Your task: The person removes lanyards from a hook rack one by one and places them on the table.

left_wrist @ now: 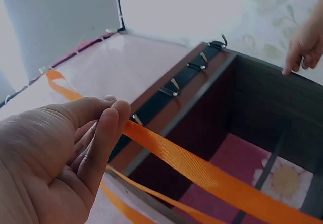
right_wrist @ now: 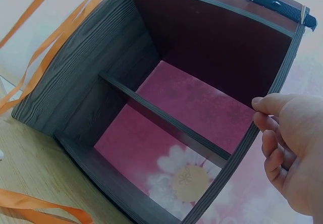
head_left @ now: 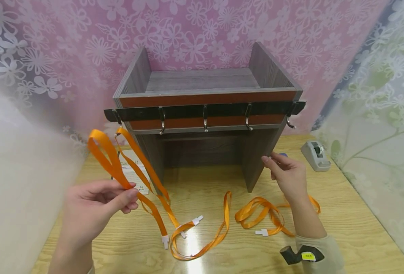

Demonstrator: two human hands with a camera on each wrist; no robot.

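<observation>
My left hand (head_left: 97,207) pinches an orange lanyard (head_left: 107,156) between thumb and fingers; its loop stands up above the hand and its white clip end hangs below. In the left wrist view, the strap (left_wrist: 186,166) runs rightward from the fingertips. Beside it a second orange lanyard (head_left: 146,165) hangs from the leftmost hook of the black hook rail (head_left: 185,111). That rail spans the front of a grey wooden shelf (head_left: 202,80). With thumb and fingers, my right hand (head_left: 288,176) grips the edge of the shelf's right side panel (right_wrist: 241,151).
Two more orange lanyards, one in the middle (head_left: 219,238) and one at the right (head_left: 256,219), lie on the wooden table (head_left: 126,255). A grey tape dispenser (head_left: 316,156) stands at the right. A printed card (head_left: 130,175) is behind the hanging strap.
</observation>
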